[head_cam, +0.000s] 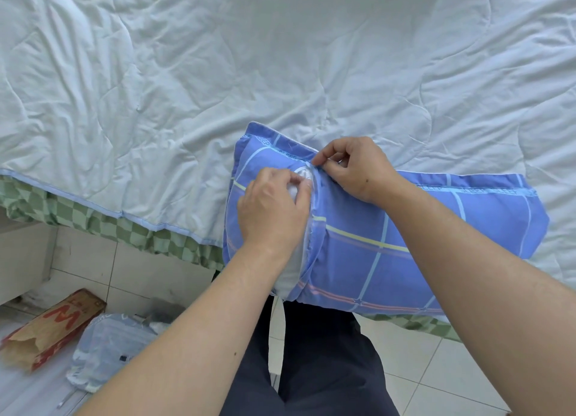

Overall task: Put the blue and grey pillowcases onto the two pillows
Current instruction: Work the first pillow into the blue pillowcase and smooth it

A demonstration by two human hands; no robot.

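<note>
Blue pillowcase [389, 228], checked with pale lines, is seen from the head camera lying at the near edge of a bed covered by a pale quilt [218, 72]; a white pillow [291, 269] is exposed through the case's opening; the white filling is pinched by the left hand [271, 210], fingers closed; the opening's hem is gripped by the right hand [355, 169]; a brown paper bag [53, 325] and a grey-blue bundle [109, 347] are seen on the tiled floor.

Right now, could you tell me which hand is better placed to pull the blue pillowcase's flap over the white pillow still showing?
The right hand: it pinches the flap's edge of the blue pillowcase, while the left hand presses the exposed pillow.
</note>
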